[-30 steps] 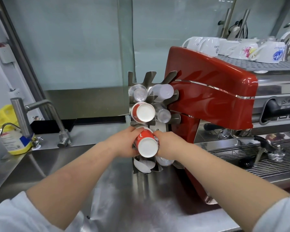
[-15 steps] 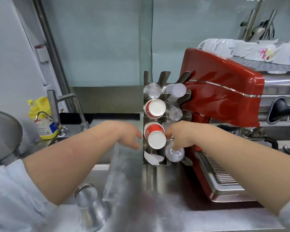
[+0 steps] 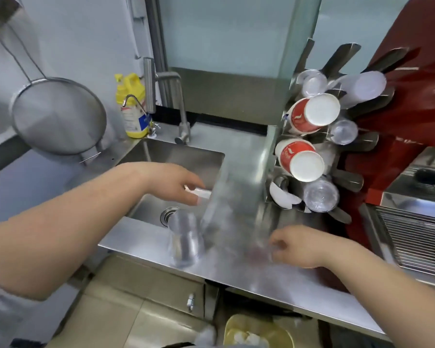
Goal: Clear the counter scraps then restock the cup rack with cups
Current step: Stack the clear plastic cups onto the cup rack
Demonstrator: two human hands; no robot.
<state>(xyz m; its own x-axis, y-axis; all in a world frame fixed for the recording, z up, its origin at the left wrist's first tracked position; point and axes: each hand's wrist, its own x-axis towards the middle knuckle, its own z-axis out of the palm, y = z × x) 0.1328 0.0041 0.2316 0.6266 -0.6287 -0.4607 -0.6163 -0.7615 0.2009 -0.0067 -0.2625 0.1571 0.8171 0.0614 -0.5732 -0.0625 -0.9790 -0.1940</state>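
The left hand [image 3: 176,183] hangs over the steel sink [image 3: 176,156], fingers loose. The right hand [image 3: 295,247] rests on the brushed-steel bench [image 3: 236,270], fingers curled; whether it holds anything cannot be told. Between them stands a blurred clear plastic cup [image 3: 185,238]. Beyond the right hand, the metal cup rack [image 3: 347,144] holds two red paper cups [image 3: 299,159], bottoms outward.

Steel counter [image 3: 236,270]: clear cup [image 3: 185,238], cup rack [image 3: 337,136], sink [image 3: 176,169].

Red-white paper cups [image 3: 302,159]; yellow bottle [image 3: 131,106]; red espresso machine [image 3: 417,116].
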